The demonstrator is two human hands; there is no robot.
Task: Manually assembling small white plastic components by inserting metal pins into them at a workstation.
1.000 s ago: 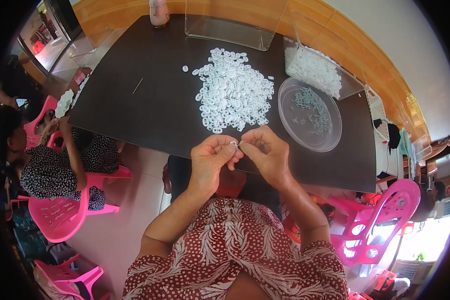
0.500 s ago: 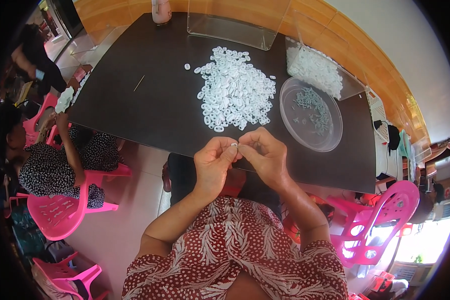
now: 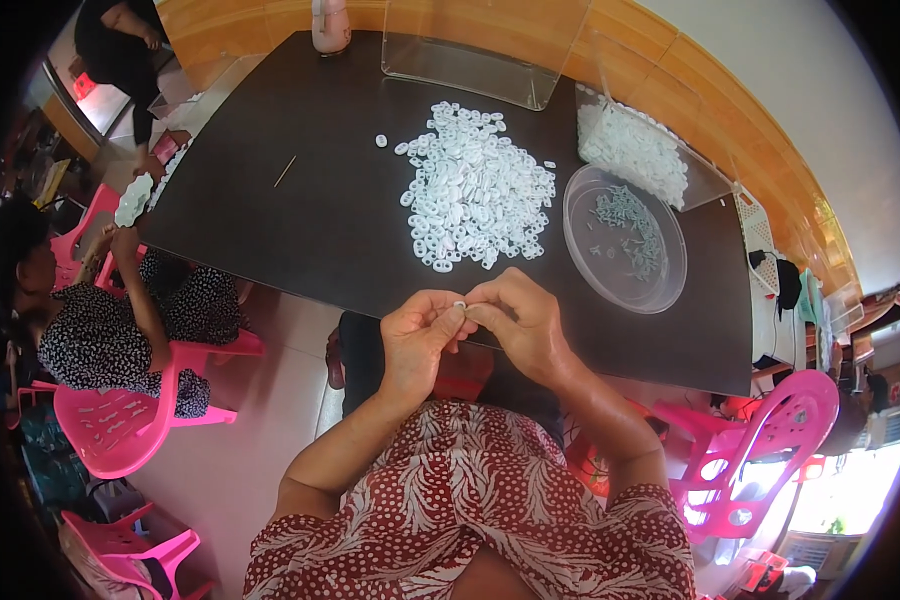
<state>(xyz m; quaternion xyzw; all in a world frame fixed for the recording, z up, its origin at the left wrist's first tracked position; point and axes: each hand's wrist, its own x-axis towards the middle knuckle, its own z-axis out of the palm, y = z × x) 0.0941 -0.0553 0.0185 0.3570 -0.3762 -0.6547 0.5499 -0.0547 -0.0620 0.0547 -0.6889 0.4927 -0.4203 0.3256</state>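
Just past the near edge of the dark table, my left hand (image 3: 417, 335) pinches a small white oval plastic piece (image 3: 459, 305) between thumb and finger. My right hand (image 3: 522, 325) meets it there, thumb and forefinger closed at the piece; anything tiny between those fingertips is hidden. Beyond my hands lies a heap of similar white oval pieces (image 3: 482, 190) with holes in them. To its right stands a round clear dish (image 3: 582, 270) holding small grey screw-like parts (image 3: 628, 222).
A clear bin (image 3: 705, 180) of white pieces stands at the back right, near an empty clear tray (image 3: 460, 90) and a pink bottle (image 3: 331, 28). A thin stick (image 3: 285, 171) lies left. Pink chairs (image 3: 120, 420) flank the table; a seated person (image 3: 100, 330) works at the left.
My joined hands have shifted slightly left, still pinching the white piece. The view has tilted a little. At the far left, a standing person has moved toward the table.
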